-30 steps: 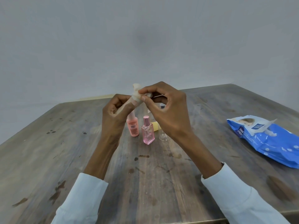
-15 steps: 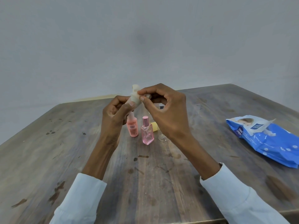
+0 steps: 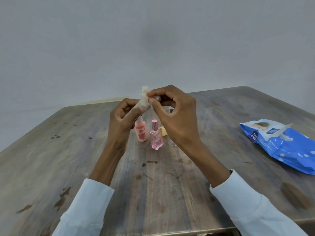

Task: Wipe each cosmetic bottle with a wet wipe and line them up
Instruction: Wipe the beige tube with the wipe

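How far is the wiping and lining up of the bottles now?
Two pink bottles, one peach and one clear pink, stand side by side on the table. Both hands, left and right, work the wet wipe around something hidden. Partly hidden items behind the right hand probably remain.

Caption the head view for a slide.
Both hands, left and right, work a wet wipe above two pink bottles on a wooden table.
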Demonstrator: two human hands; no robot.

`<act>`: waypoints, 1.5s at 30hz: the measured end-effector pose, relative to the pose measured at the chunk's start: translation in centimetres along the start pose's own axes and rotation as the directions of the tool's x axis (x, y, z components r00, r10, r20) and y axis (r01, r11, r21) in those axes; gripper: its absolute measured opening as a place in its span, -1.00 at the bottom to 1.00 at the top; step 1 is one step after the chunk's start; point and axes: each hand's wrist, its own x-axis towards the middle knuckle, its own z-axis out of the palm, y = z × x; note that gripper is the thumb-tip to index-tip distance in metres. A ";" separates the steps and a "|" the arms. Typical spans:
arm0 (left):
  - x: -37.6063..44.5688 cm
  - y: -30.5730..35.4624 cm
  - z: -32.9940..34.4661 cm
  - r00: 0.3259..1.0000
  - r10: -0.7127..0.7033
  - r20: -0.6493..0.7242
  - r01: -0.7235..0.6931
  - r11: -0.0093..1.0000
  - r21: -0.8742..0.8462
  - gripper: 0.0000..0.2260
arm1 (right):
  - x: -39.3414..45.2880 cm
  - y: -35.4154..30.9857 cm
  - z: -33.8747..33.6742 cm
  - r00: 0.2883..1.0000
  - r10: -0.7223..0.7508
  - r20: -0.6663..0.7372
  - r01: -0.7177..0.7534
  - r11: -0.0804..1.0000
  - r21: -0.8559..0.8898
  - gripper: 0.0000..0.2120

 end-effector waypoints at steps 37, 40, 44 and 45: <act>0.0 0.1 0.3 0.992 -0.055 0.116 0.075 0.981 -0.178 -0.75 | 1.0 1.5 -1.3 0.759 0.538 0.367 -0.638 0.501 0.585 -0.78; 0.1 0.0 0.3 1.000 -0.022 0.008 0.023 0.999 -0.026 -0.68 | 0.9 1.5 -1.1 0.743 0.570 0.349 -0.647 0.482 0.591 -0.74; -0.3 0.3 0.6 0.979 0.159 -0.126 -0.121 0.956 0.265 -0.63 | 0.5 1.1 -0.7 0.763 0.599 0.243 -0.604 0.529 0.596 -0.78; -0.4 0.4 0.6 0.972 0.194 -0.134 -0.144 0.939 0.311 -0.62 | 0.4 0.8 -0.7 0.785 0.589 0.194 -0.580 0.587 0.565 -0.81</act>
